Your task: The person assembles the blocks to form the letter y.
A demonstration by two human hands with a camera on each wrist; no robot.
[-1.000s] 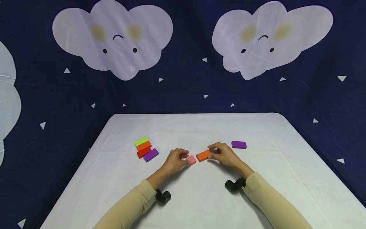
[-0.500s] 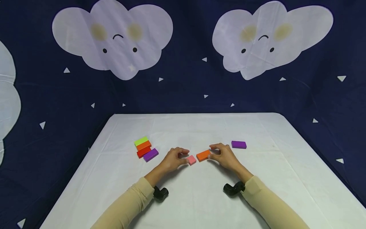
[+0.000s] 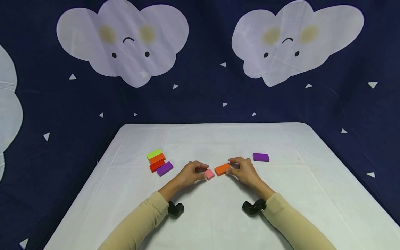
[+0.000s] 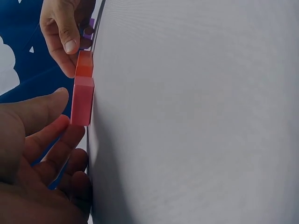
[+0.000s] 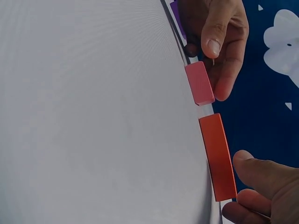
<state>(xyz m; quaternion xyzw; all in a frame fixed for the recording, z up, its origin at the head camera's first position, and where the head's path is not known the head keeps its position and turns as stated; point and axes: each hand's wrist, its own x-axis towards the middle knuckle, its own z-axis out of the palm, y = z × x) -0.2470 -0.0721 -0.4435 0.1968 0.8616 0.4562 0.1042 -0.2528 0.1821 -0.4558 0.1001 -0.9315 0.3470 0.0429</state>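
Observation:
A small pink block (image 3: pixel 209 174) lies on the white table near its middle. Just right of it is a longer orange block (image 3: pixel 222 169), with a narrow gap between them. My left hand (image 3: pixel 189 174) is at the left of the pink block; its thumb and fingers are parted and relaxed, and the left wrist view shows the thumb apart from the pink block (image 4: pixel 82 101). At the right end of the orange block (image 5: pixel 217 157) rests my right hand (image 3: pixel 247 172), its thumb tip right beside the block and its index finger raised away, loosely bent.
At the left, a lime green block (image 3: pixel 154 154), an orange-red block (image 3: pixel 157 159), a red block (image 3: pixel 157 166) and a purple block (image 3: pixel 164 169) lie side by side. Another purple block (image 3: pixel 260 157) lies at the right. A dark blue cloth (image 3: pixel 206 100) with clouds hangs behind.
Both hands have loosened and shifted slightly, with the right index finger drawn a little off the orange block. The blocks stay where they were.

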